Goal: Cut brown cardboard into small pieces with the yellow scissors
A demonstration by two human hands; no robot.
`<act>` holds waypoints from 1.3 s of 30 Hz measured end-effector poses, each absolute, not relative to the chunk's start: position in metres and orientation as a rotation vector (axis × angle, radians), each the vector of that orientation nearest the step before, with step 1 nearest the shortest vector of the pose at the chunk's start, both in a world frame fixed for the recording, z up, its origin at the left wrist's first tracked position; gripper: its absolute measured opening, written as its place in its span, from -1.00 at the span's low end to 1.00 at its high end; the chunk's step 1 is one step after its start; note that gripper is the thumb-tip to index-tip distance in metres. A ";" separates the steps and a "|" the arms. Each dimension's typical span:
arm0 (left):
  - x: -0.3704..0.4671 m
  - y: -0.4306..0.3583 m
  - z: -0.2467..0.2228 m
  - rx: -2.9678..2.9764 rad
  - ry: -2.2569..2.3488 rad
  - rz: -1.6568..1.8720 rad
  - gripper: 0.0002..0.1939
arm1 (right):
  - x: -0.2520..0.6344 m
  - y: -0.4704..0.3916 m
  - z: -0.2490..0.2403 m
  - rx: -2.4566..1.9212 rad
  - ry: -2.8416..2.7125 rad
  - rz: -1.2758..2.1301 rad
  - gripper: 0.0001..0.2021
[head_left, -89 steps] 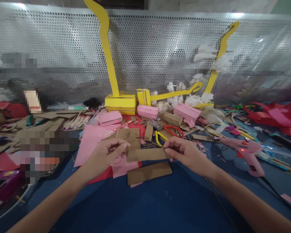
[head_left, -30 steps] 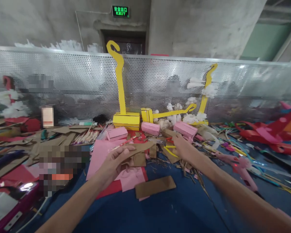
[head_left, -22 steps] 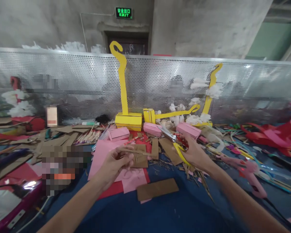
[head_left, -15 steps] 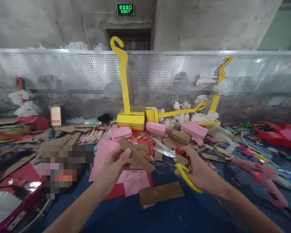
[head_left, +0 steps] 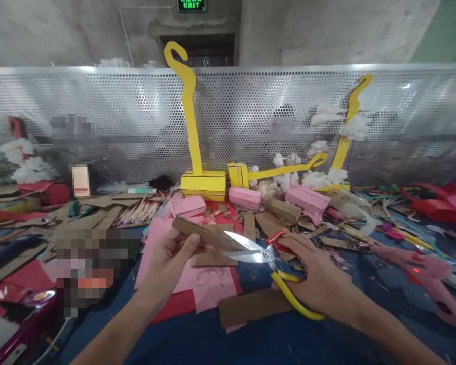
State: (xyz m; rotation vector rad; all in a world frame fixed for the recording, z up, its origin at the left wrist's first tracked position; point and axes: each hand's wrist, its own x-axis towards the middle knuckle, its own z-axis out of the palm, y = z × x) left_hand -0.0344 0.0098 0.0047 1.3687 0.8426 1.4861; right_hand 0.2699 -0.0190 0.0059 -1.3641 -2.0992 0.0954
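Note:
My left hand (head_left: pixel 178 256) pinches a narrow brown cardboard piece (head_left: pixel 203 234) between thumb and fingers. The piece slants down to the right. My right hand (head_left: pixel 307 268) holds scissors (head_left: pixel 264 254) with one red handle and one yellow handle. Their blades are parted and point left, around or beside the right end of the cardboard; the exact contact is hard to tell. Beneath my hands lie pink paper (head_left: pixel 215 286), red paper (head_left: pixel 175 306) and a flat brown cardboard strip (head_left: pixel 254 306) on the blue tabletop (head_left: pixel 197 342).
Yellow hooked shapes on boxes (head_left: pixel 203 183) stand before a perforated metal screen (head_left: pixel 129 106). Pink boxes (head_left: pixel 245 197) and cardboard scraps lie behind my hands. A pink glue gun (head_left: pixel 429 279) with a red light rests at right. A purple object (head_left: pixel 32 317) is at lower left.
The cardboard in my left hand has tilted to show a narrower side. The scissors have moved left and closer to it, their blades now at its right end. The view has shifted slightly.

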 end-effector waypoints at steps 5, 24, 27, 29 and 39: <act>-0.035 0.006 0.011 1.436 0.866 1.468 -0.84 | 0.269 -0.020 0.006 -1.317 -2.129 0.057 -0.51; -0.033 0.003 0.018 1.515 0.897 1.476 -0.84 | 0.264 -0.023 0.012 -1.323 -2.126 0.140 -0.48; -0.034 0.002 0.018 1.520 0.896 1.475 -0.85 | 0.264 -0.024 0.010 -1.314 -2.118 0.127 -0.51; -0.034 0.001 0.017 1.523 0.897 1.468 -0.85 | 0.265 -0.023 0.009 -1.311 -2.120 0.112 -0.55; -0.033 0.003 0.008 1.512 0.904 1.445 -0.84 | 0.261 -0.022 0.008 -1.358 -2.086 0.234 -0.64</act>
